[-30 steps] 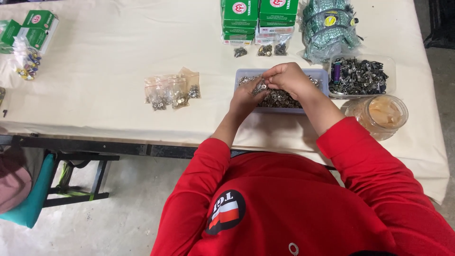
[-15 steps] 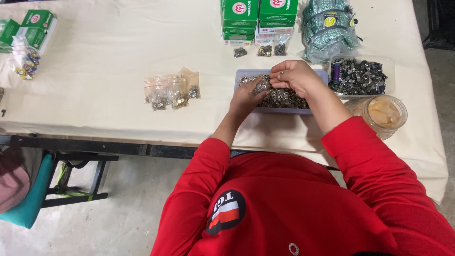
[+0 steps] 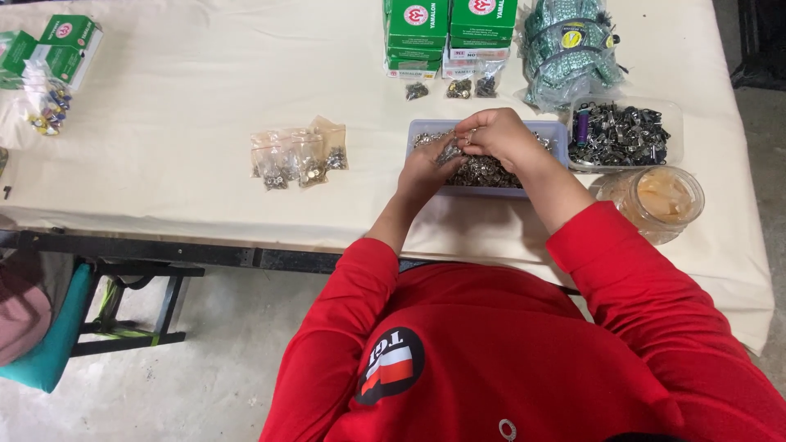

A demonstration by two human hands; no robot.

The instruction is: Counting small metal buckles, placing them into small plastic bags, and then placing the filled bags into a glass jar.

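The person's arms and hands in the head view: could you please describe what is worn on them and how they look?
Both arms are covered by long, plain bright red sleeves, the left sleeve and the right sleeve, each pushed back to about mid-forearm. The left hand and right hand are bare: no gloves, and no rings, watch or bracelets can be seen. The sleeves show no markings.

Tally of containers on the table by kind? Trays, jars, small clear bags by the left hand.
Shallow clear plastic trays of small metal parts: 2
Round clear plastic jar: 1
Small clear plastic bags of metal parts: 3, as far as the overlap shows
Total: 6
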